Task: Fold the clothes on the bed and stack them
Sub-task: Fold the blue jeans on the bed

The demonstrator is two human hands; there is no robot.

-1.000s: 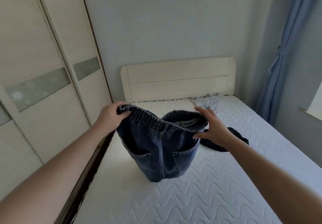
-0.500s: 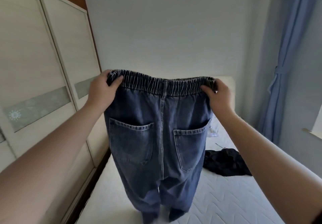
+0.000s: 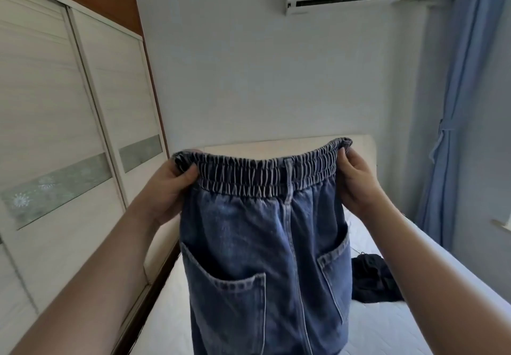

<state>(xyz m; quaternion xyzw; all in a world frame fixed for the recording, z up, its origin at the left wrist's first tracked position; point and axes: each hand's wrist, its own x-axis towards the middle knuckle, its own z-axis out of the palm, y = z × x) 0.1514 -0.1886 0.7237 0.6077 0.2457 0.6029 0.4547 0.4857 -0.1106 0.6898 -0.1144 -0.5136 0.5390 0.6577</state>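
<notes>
Soft, even daylight fills the room, seemingly from the right, where a bright strip sits at the frame edge beyond the long blue fabric curtain point(image 3: 453, 100). The pale grey painted wall point(image 3: 249, 72) reads cool and slightly dim. The blue denim trousers with elastic waistband point(image 3: 262, 244) are backlit, their near face shaded. Wide-angle distortion bends the cream sliding wardrobe doors point(image 3: 55, 133) at the left. Detail is soft overall, with mild compression smear.

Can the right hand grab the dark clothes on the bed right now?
Probably not yet. The right hand is gripping the jeans waistband, held up in the air. The dark clothes lie uncovered on the bed below, so letting go first would free it.
</notes>
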